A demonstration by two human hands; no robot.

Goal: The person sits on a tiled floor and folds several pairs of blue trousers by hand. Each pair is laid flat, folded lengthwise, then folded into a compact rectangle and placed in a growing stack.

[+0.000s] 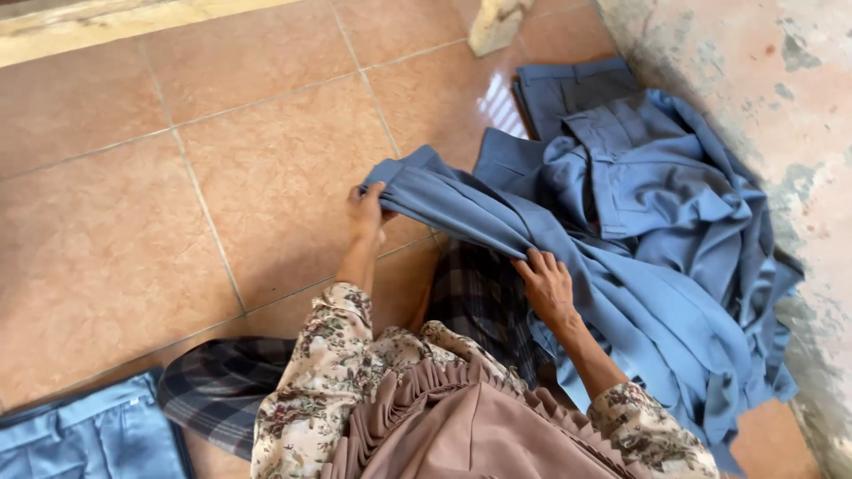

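My left hand (366,213) grips one end of a blue pleated garment (461,208), holding it just above the tiled floor (177,222). Further along the same cloth, my right hand (546,286) clutches a fold of it. The garment stretches from hand to hand and runs on into a heap of blue clothes (674,231) on my right. Both arms wear floral sleeves. A dark checked cloth (484,297) lies under the garment over my legs.
Darker blue folded trousers (568,89) lie at the back beside the heap. A stained wall (799,133) runs along the right. Another light blue folded garment (89,439) lies at the bottom left. A pale stone block (497,22) stands at the top.
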